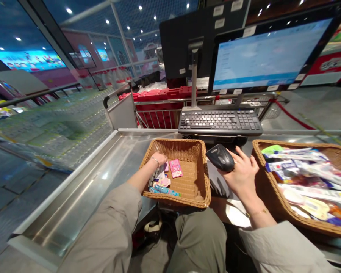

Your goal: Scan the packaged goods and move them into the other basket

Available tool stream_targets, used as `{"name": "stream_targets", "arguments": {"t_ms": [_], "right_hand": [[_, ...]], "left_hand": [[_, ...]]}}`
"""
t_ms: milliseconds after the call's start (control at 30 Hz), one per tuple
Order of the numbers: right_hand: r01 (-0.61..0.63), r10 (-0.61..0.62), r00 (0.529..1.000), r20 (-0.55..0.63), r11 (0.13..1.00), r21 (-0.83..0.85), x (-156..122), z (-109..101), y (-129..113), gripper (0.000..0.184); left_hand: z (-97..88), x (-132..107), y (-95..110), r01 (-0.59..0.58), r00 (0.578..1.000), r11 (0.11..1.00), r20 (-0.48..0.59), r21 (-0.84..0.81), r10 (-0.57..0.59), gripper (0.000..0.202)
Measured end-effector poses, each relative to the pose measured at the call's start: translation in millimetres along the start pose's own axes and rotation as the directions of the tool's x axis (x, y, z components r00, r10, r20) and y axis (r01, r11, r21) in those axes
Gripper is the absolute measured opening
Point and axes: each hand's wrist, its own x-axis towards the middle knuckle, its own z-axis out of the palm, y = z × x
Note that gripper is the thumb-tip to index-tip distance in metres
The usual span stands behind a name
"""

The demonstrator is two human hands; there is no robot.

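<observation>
My left hand (159, 159) reaches into a wicker basket (205, 182) and rests among small packaged goods along its left side. A pink packet (175, 168) lies flat on the basket floor just beyond my fingers, and a blue-and-white package (161, 190) lies below my wrist. My right hand (241, 171) is above the counter and grips a black handheld barcode scanner (220, 157). To its right, a second wicker basket (272, 195) is heaped with long packaged items (301, 178).
A steel checkout counter (82, 182) runs along the left. Ahead stand a black keyboard (219, 122) and a lit monitor (268, 57), with a metal cart holding red crates (159, 102) behind them. Shrink-wrapped bottled water (57, 125) is stacked on the left.
</observation>
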Motion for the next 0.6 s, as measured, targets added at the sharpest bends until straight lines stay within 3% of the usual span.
{"name": "stream_targets", "arguments": {"t_ms": [167,367,533,600], "right_hand": [[0.011,-0.011,1.000,-0.019,1.000,-0.001,-1,0,1,0.032],[-0.017,0.017,1.000,0.013,1.000,-0.002,-2,-1,0,0.031],[-0.022,0.022,1.000,0.005,1.000,0.008,-1,-2,-1,0.030],[-0.011,0.011,1.000,0.003,1.000,0.002,-2,-2,0,0.030]], "left_hand": [[5.3,1,8,-0.033,0.999,0.999,0.036,-0.002,0.033,0.019],[-5.5,4,10,0.004,0.999,0.999,0.037,-0.053,-0.002,0.025],[-12.7,17,22,0.036,0.997,0.995,0.070,-0.088,-0.030,0.003],[-9.8,23,31,0.042,0.995,0.993,0.093,-0.109,-0.032,0.012]]}}
